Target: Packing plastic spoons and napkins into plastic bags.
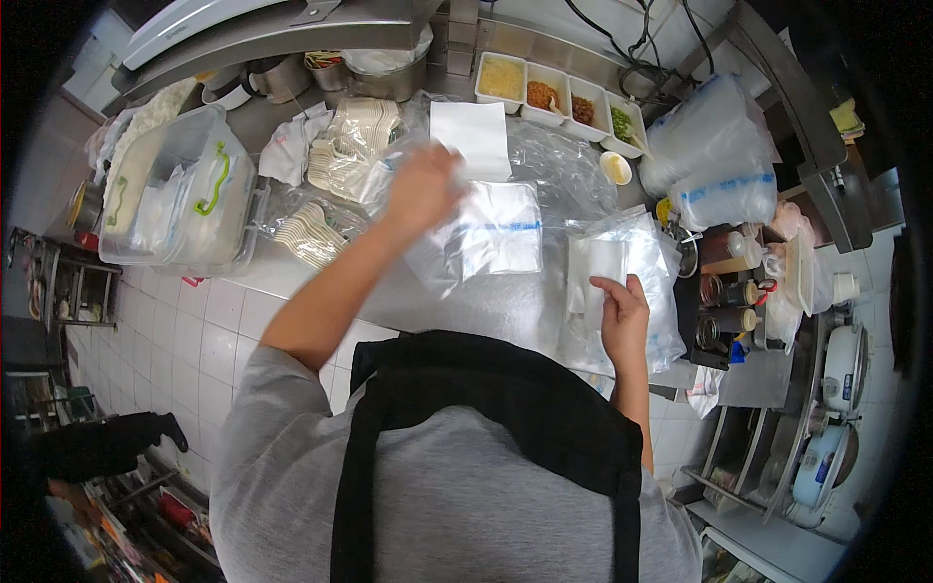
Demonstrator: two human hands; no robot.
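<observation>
My right hand (623, 317) pinches the lower edge of a folded white paper napkin (607, 260) between thumb and fingers, over a pile of clear plastic bags (649, 264) at the right of the steel counter. Farther left, my left hand (425, 187) is smeared by motion, so its fingers cannot be made out. It hovers beside a stack of white paper sheets (473, 136). Just below those sheets lies a stack of clear bags (513, 228) with a blue stripe. Wrapped packs of pale wooden spoons (355, 136) lie left of my left hand.
A clear plastic bin (180, 243) with green handles stands at the left. Several white trays of chopped food (501, 80) line the back, with a small cup (614, 168) near them. Sauce bottles (729, 291) crowd the right edge. A metal shelf (282, 34) overhangs the back left.
</observation>
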